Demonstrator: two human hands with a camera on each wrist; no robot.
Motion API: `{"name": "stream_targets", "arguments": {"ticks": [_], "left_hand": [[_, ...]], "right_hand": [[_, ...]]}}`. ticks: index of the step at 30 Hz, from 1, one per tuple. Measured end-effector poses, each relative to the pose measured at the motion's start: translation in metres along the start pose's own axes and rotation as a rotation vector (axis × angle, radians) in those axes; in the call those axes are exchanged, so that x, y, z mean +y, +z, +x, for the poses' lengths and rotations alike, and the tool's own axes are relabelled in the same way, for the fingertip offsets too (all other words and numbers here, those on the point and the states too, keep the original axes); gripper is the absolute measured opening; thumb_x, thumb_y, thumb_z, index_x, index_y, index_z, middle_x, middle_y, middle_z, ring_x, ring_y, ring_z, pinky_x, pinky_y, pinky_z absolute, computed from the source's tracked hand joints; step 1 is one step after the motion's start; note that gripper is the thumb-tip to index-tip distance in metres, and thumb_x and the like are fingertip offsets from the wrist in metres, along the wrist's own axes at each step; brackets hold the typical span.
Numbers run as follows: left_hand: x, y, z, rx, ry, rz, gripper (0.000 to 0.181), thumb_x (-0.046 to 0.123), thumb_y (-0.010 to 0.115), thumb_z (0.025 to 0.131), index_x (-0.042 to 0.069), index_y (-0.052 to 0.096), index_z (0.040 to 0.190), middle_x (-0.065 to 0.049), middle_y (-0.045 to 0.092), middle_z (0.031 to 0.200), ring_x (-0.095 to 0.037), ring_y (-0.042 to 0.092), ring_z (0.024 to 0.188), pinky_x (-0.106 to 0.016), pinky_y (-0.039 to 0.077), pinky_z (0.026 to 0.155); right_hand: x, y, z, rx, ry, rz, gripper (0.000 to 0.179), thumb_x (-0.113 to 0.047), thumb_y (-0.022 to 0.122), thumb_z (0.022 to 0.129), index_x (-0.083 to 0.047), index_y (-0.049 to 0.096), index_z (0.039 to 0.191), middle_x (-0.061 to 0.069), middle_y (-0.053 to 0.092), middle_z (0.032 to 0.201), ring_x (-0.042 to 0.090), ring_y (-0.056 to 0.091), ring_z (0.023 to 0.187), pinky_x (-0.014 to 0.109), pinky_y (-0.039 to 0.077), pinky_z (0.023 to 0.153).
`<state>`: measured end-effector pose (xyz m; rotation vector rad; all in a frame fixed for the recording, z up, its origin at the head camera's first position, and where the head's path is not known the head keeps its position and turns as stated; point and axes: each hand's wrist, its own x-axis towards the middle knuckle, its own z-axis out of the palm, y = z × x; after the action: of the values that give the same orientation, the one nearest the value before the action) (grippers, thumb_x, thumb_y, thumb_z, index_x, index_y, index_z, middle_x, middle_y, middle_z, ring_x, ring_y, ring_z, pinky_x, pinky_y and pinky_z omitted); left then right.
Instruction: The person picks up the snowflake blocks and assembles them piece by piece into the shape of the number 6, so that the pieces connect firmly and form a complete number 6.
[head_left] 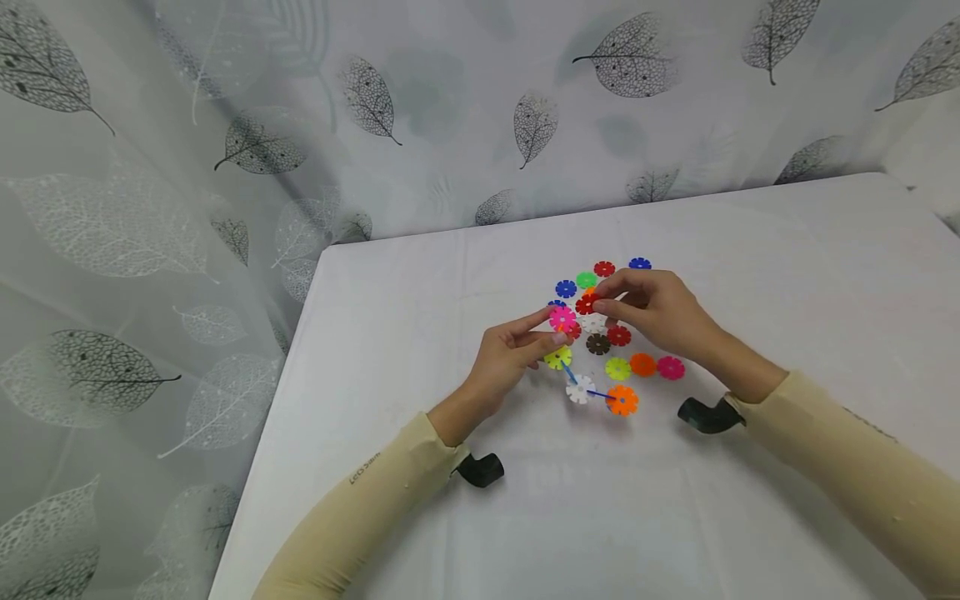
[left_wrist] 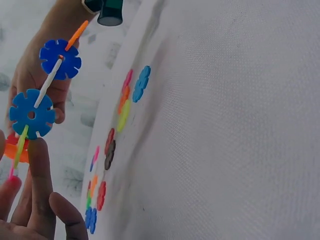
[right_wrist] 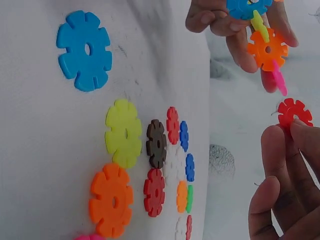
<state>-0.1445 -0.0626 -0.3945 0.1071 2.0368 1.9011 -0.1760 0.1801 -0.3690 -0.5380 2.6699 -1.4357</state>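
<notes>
Near: two beige sleeves [head_left: 360,510], a black curved fitting [head_left: 482,472] at each cuff, over a white cloth-covered table [head_left: 570,533].

Centre: one chain of seven notched, flower-shaped plastic discs [head_left: 574,393], orange end near, pink end far. Left hand [head_left: 504,363]: thumb and index finger grasping the chain by its pink end. Right hand [head_left: 663,312]: pinching one notched red plastic disc [head_left: 584,307] just to the far right of that end, the two apart.

Loose discs, same shape: light blue 1 [right_wrist: 75,50], yellow 1 [head_left: 613,372], pink 1 [head_left: 667,370], brown 1 [head_left: 593,346], orange 2 [head_left: 639,367], red 3 [head_left: 615,337], dark blue 3 [head_left: 562,291], green 1 [head_left: 582,282]. White [head_left: 592,325]: overlapped, count uncertain. In the head view the chain blocks the light blue; right hand covers part of the cluster.

Far: leaf-printed pale curtain [head_left: 442,167].
</notes>
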Motion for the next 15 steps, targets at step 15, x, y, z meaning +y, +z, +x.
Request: {"name": "stream_targets", "arguments": {"ticks": [15], "left_hand": [[0.0003,0.0014,0.0,-0.036,-0.023,-0.05,0.048,0.025,0.074,0.095,0.024,0.062,0.142,-0.002,0.076,0.111,-0.019,0.071,0.099,-0.034,0.051,0.081]], "right_hand": [[0.0024,0.006,-0.0015,0.013,-0.034,0.065,0.021,-0.016,0.072,0.096,-0.004,0.069,0.113,0.01,0.073,0.102,0.02,0.072,0.081,0.034,0.06,0.07]]}}
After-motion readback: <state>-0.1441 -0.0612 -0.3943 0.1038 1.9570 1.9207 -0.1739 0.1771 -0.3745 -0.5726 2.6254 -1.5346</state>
